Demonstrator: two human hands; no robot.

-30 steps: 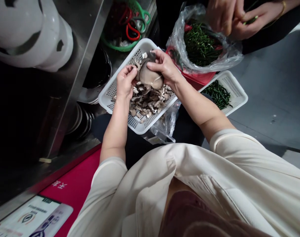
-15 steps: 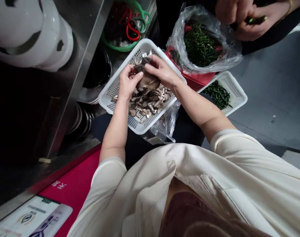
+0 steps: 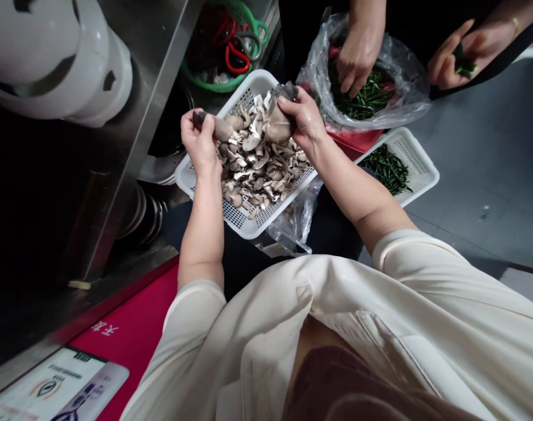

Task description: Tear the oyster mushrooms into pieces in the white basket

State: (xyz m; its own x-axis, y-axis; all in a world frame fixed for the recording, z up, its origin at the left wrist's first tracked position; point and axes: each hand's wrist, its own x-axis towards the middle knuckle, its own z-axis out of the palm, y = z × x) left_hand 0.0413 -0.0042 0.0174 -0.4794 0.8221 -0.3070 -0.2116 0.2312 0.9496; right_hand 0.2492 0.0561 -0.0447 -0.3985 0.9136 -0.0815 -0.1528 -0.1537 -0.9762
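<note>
My left hand (image 3: 201, 143) pinches a grey-brown oyster mushroom piece (image 3: 223, 130) over the left side of a white perforated basket (image 3: 244, 229). In my right hand (image 3: 307, 120) is a larger oyster mushroom piece (image 3: 279, 126), gripped between thumb and fingers near the basket's far right side. The two hands are well apart. Below them, torn oyster mushrooms (image 3: 260, 169) with grey caps and pale undersides fill the middle of the basket, which sits over my lap.
Opposite, a co-worker's hand (image 3: 358, 55) reaches into a clear plastic bag (image 3: 411, 88) of green chillies; the other hand (image 3: 461, 55) holds green pieces. A white basket (image 3: 419, 169) with green chillies stands right, a green basket (image 3: 227, 86) with red-handled scissors beyond, a white gas cylinder (image 3: 100, 70) left.
My hands have moved apart, left hand leftward and right hand rightward, each with a mushroom piece from the one they held together. The co-worker's one hand has gone into the bag.
</note>
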